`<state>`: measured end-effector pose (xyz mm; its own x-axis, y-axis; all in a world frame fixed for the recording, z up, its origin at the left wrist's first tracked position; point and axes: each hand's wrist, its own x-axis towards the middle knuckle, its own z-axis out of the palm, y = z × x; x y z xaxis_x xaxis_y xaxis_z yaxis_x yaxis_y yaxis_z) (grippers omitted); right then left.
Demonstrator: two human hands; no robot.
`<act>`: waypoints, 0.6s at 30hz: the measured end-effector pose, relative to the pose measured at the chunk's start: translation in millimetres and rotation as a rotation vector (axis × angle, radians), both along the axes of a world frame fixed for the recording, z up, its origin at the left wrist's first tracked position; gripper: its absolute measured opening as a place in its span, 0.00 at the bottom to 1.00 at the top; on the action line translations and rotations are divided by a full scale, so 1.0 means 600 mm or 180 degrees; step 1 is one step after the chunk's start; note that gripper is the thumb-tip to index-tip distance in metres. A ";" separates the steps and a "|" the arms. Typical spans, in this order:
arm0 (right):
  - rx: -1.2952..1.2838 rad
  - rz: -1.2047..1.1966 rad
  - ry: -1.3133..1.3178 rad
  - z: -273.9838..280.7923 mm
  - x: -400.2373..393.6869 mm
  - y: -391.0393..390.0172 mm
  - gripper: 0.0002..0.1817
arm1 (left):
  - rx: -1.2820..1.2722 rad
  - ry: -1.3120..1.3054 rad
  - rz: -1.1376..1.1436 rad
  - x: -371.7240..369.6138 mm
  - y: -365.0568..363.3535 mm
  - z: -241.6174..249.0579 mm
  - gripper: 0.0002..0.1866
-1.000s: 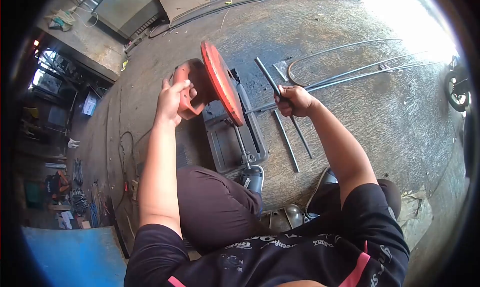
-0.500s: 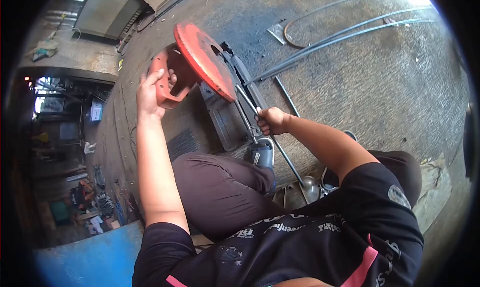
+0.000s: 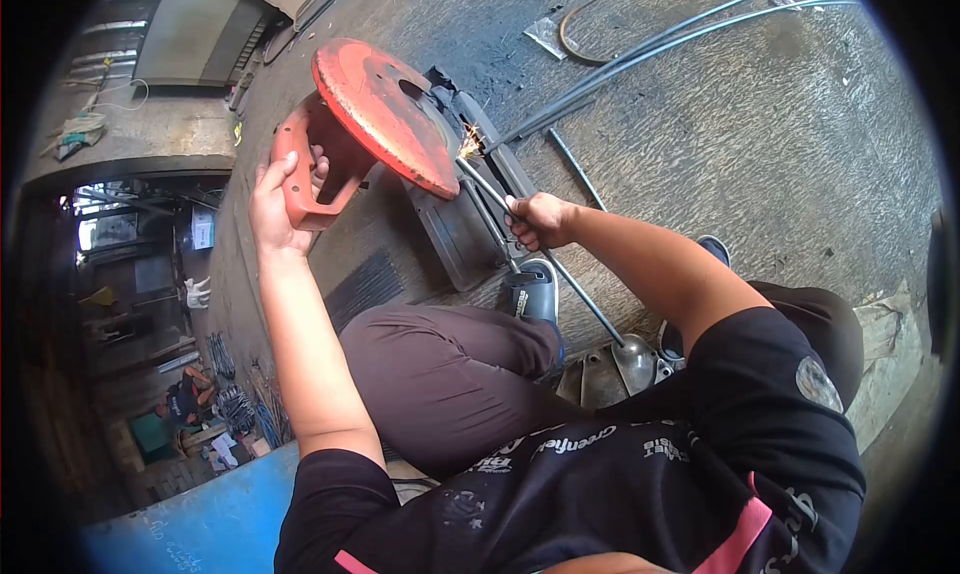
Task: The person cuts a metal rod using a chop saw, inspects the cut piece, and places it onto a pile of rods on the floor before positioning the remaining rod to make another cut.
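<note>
My left hand (image 3: 272,206) is wrapped around the red handle (image 3: 291,164) of a cut-off saw. The saw's round red guard (image 3: 375,104) is tilted over its dark base (image 3: 455,239). My right hand (image 3: 543,221) is closed around a thin metal rod (image 3: 580,292). The rod's far end reaches the guard's right edge, where small orange sparks (image 3: 470,139) fly. Its near end runs down toward a metal casting (image 3: 633,362) between my legs. The guard hides most of the cutting disc, and I cannot make out the exact contact point.
Long metal rods (image 3: 680,54) lie across the floor beyond the saw, with a short rod (image 3: 577,167) nearer. My shoe (image 3: 533,294) is close beside the saw base. A blue sheet (image 3: 200,519) is at lower left. Several stacked dark rods (image 3: 362,286) lie left of the base.
Sparks have appeared at the rod's far end. My left hand and the saw's handle and guard appear lower and further left in view. The right hand still grips the rod.
</note>
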<state>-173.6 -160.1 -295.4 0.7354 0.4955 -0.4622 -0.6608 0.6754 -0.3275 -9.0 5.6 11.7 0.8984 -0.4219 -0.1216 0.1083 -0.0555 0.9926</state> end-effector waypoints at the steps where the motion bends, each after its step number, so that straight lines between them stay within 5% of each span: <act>1: -0.0075 0.0014 -0.0065 -0.001 0.000 -0.003 0.23 | 0.0000 0.0005 -0.0002 0.001 0.000 -0.001 0.25; 18: -0.0283 0.0086 -0.0199 -0.034 0.024 -0.014 0.21 | 0.0067 -0.0114 -0.0076 -0.001 -0.001 0.002 0.25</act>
<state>-159.3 -168.3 -316.0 0.7512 0.4745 -0.4588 -0.6547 0.6240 -0.4266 -9.7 4.9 13.0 0.8921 -0.4409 -0.0987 0.0711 -0.0786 0.9944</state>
